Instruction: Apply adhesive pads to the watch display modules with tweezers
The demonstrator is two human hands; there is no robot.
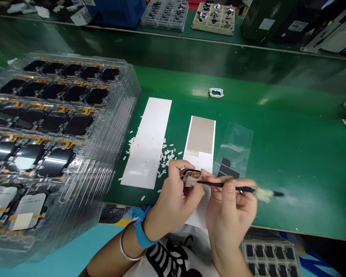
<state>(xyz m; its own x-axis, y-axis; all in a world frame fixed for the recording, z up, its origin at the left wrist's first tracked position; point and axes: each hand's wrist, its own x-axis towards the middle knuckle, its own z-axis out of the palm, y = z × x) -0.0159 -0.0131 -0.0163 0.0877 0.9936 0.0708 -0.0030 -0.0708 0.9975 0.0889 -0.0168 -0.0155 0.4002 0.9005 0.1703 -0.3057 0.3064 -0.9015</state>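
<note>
My left hand (175, 192) is closed around a small black screen part with an orange flex strip (191, 175), held just above the table's near edge. My right hand (230, 209) pinches black tweezers (219, 185) whose tip touches that part; the tweezers' far end is wrapped in pale tape (263, 193). Under the hands lies a white sheet carrying a grey adhesive patch (201, 135). To its left is a long white backing strip (148, 142) with several tiny white peel-offs (168, 156) scattered beside it. A clear film with dark pieces (232, 154) lies to the right.
A tall stack of clear trays holding black screens (54, 127) fills the left. A small white frame (216, 92) sits farther out on the green table (291, 154). Trays of parts (213, 17) and a blue box (118, 11) line the far side. Another screen tray (269, 256) sits at my lap.
</note>
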